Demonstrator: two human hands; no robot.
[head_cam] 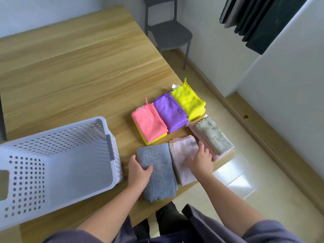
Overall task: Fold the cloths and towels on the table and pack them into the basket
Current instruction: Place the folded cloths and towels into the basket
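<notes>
1. The folded grey towel [158,179] is gripped at its left edge by the left hand [138,172], with the thumb laid on top.
2. The pale pink towel [180,149] beside it is pressed by the right hand [201,160], fingers spread.
3. Both are laid on the worktop [70,76], right of the basket [57,135].

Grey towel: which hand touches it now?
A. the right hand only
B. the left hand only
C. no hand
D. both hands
B: the left hand holds the left edge of the grey towel, while the right hand rests on the pale pink towel beside it.
</notes>
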